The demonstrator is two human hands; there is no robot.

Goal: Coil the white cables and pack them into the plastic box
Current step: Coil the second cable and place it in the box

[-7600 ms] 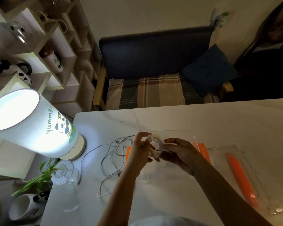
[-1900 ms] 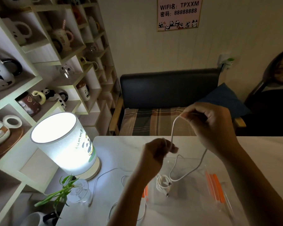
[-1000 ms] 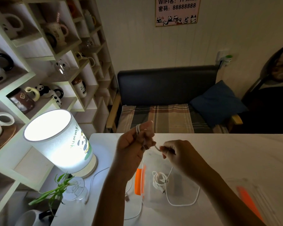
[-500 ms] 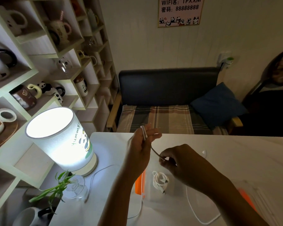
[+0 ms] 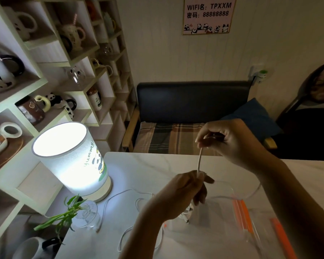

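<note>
A white cable (image 5: 199,161) runs taut between my two hands above the table. My left hand (image 5: 185,193) is closed around its lower part, just over the clear plastic box (image 5: 223,227). My right hand (image 5: 230,141) is raised higher and pinches the upper part. Inside the box, partly hidden by my left hand, lies a coiled white cable (image 5: 187,215) with a metal plug. More loose white cable (image 5: 138,238) lies on the table to the left of the box.
A lit cylindrical lamp (image 5: 71,159) stands at the table's left corner, beside a small glass vase with a green plant (image 5: 82,214). Orange-edged box lids (image 5: 281,236) lie to the right. Shelves of mugs line the left wall; a bench sits behind the table.
My right hand rose up and to the right, pulling the cable straight. My left hand dropped from chest height to just above the box.
</note>
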